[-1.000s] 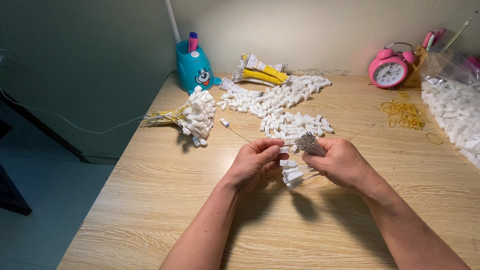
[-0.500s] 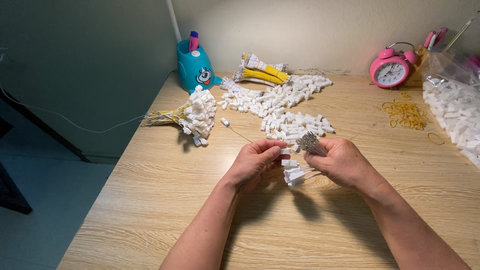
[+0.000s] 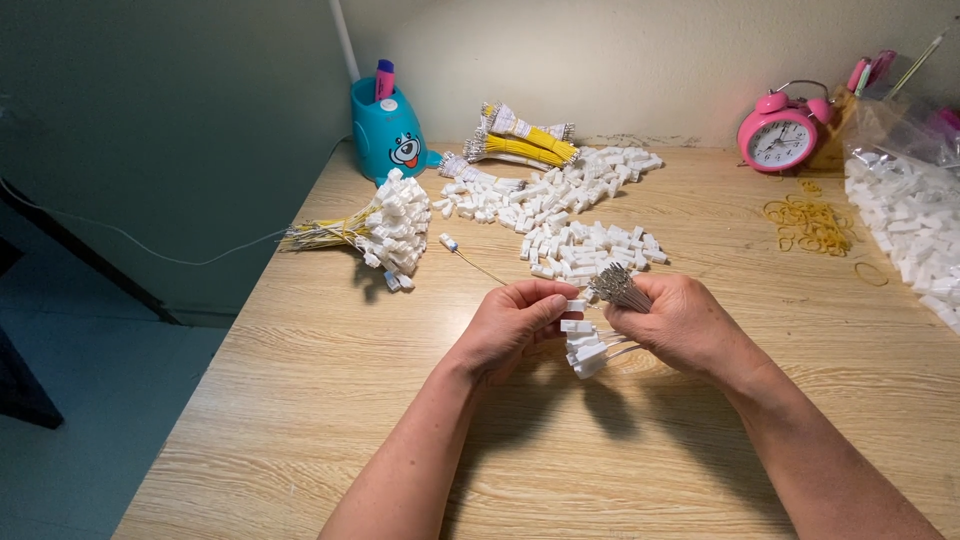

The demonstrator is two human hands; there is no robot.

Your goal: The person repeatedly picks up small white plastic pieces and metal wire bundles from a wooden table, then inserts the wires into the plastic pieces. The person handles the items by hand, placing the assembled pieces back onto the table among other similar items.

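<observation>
While a finished bunch of yellow wires with white plugs [image 3: 385, 225] lies at the upper left of the table [image 3: 300, 400], beside a teal pen holder [image 3: 388, 130], the work itself sits at the frame's centre. Left of centre, the left hand [image 3: 510, 325] has its grip pinched on a small white connector [image 3: 576, 306], thumb and forefinger closed on it. Just right of that, the right hand [image 3: 680, 325] has its grip clenched around a bundle of thin wires [image 3: 618, 285], whose metal tips fan upward, while several white connectors already fitted [image 3: 585, 350] hang below between the two hands. Behind them a heap of loose white connectors [image 3: 570, 210] spreads across the table; farther right lie yellow rubber bands [image 3: 805, 222], a pink alarm clock [image 3: 780, 135] and a clear bag of more white pieces [image 3: 915, 215]. By the look of it, a connector is being pushed onto one wire tip; the next move likely calls for lining the tip squarely with the socket and pressing home
</observation>
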